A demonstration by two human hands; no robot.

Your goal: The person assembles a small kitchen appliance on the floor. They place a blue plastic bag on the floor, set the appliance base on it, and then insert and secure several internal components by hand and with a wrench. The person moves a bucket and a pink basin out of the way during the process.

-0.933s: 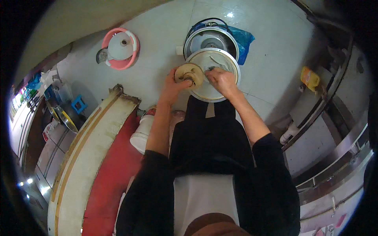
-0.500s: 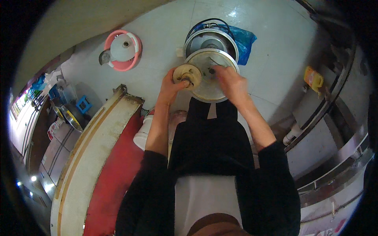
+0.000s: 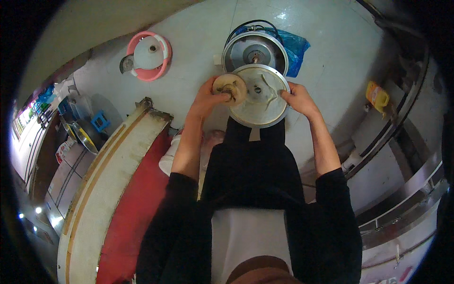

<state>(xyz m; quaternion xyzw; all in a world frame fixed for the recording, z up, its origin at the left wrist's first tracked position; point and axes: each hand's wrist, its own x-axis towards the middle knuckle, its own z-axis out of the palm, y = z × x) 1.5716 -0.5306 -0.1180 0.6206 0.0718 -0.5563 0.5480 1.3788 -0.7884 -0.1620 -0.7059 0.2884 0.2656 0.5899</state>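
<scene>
Holds a round grey metal disc with silver rim (image 3: 246, 109), just beyond the black trousers (image 3: 250, 170), with the right hand (image 3: 303, 100), pinching its right edge, thumb on top. Grips with the left hand (image 3: 204, 100), fingers curled, a small round beige cup (image 3: 232, 80) over the left part of the disc; cannot tell if touching it. Has on the far side a deep silver metal pan (image 3: 236, 50) and a blue plastic bag (image 3: 298, 46), at far left a pink round basin (image 3: 151, 75).
</scene>
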